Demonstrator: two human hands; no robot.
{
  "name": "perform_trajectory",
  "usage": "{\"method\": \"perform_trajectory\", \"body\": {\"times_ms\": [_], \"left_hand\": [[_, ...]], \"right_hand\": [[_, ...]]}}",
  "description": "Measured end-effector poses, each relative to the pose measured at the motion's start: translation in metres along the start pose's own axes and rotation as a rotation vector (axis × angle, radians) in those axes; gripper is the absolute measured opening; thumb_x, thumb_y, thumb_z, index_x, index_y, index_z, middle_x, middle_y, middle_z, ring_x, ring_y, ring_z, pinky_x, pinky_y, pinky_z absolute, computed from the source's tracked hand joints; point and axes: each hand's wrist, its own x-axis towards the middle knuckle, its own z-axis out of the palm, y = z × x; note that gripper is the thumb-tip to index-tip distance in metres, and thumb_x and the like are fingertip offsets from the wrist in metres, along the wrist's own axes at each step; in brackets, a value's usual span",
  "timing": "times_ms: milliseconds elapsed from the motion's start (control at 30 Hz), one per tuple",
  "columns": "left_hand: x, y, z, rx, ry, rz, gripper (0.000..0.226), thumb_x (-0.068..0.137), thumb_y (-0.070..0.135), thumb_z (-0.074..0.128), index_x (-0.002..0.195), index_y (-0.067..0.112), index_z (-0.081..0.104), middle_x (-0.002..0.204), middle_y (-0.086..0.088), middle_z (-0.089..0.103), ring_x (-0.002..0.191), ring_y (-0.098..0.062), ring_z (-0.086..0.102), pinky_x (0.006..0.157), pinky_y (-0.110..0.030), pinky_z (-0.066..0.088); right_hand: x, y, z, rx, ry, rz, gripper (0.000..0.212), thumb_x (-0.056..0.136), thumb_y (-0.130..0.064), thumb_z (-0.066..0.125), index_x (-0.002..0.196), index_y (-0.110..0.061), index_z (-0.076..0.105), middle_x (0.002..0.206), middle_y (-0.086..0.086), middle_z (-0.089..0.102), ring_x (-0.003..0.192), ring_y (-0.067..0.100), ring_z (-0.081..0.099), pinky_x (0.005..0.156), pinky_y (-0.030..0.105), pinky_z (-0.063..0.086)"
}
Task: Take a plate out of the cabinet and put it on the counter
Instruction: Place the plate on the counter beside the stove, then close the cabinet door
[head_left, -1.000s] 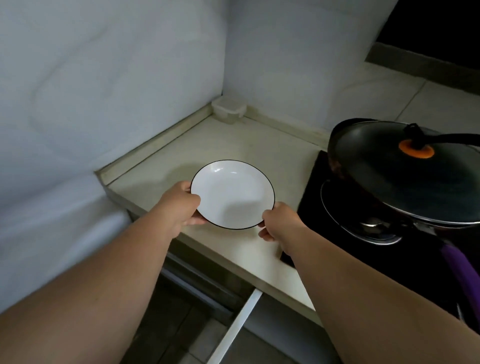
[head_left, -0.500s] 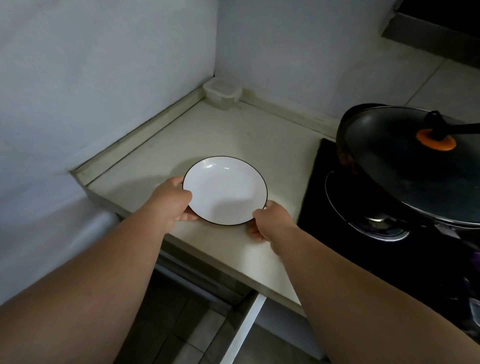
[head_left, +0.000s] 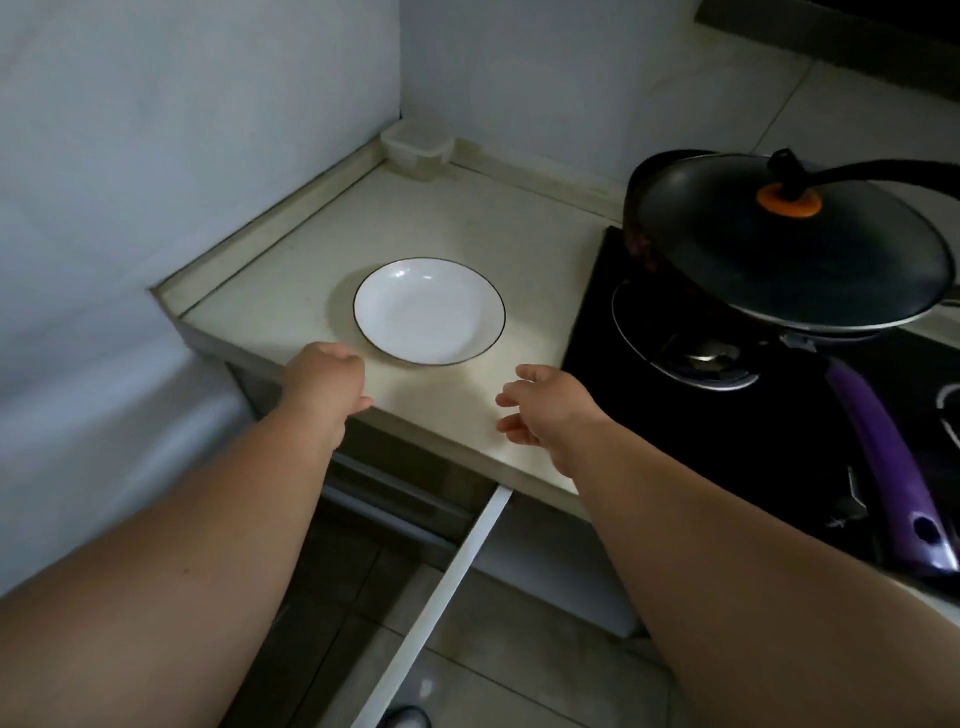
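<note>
A white plate (head_left: 429, 310) with a thin dark rim lies flat on the beige counter (head_left: 457, 223), near its front edge. My left hand (head_left: 324, 379) hovers just in front of the plate's left side, fingers curled loosely, holding nothing. My right hand (head_left: 545, 402) is over the counter's front edge, a little in front and right of the plate, fingers spread and empty. Neither hand touches the plate.
A black stove (head_left: 727, 405) adjoins the counter on the right, with a lidded dark wok (head_left: 789, 249) and a purple handle (head_left: 883, 467). A small clear container (head_left: 417, 148) sits in the back corner. Below the counter, a cabinet door's white edge (head_left: 441, 597) stands open.
Both hands held the plate by its sides and set it on the counter. They have since let go and drawn back toward the front edge.
</note>
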Motion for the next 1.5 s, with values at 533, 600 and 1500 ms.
{"method": "perform_trajectory", "body": {"times_ms": [533, 600, 1500], "left_hand": [[-0.187, -0.166, -0.065, 1.104, -0.447, 0.015, 0.038, 0.093, 0.032, 0.043, 0.11, 0.007, 0.065, 0.108, -0.014, 0.065, 0.091, -0.028, 0.061, 0.065, -0.03, 0.05], [-0.189, -0.174, -0.069, 1.23, -0.445, 0.023, 0.035, 0.093, 0.025, 0.044, 0.113, 0.004, 0.063, 0.114, -0.016, 0.064, 0.095, -0.03, 0.062, 0.064, -0.028, 0.048], [-0.319, -0.215, 0.14, 0.194, -0.656, -0.414, 0.015, 0.093, 0.007, 0.044, 0.103, -0.002, 0.051, 0.083, -0.014, 0.055, 0.067, -0.027, 0.063, 0.06, -0.03, 0.058]], "right_hand": [[-0.169, 0.155, -0.003, -0.034, -0.159, 0.125, 0.03, 0.096, 0.003, 0.041, 0.122, 0.001, 0.055, 0.068, 0.004, 0.051, 0.047, 0.014, 0.051, 0.043, 0.018, 0.043], [-0.175, 0.168, 0.0, -0.077, -0.093, 0.131, 0.026, 0.094, -0.003, 0.047, 0.115, -0.006, 0.06, 0.069, 0.003, 0.054, 0.055, 0.015, 0.053, 0.054, 0.023, 0.046], [-0.236, 0.292, -0.107, -0.343, -0.104, 0.3, 0.024, 0.095, -0.022, 0.047, 0.081, -0.011, 0.065, 0.087, 0.011, 0.072, 0.084, 0.026, 0.072, 0.08, 0.033, 0.059]]}}
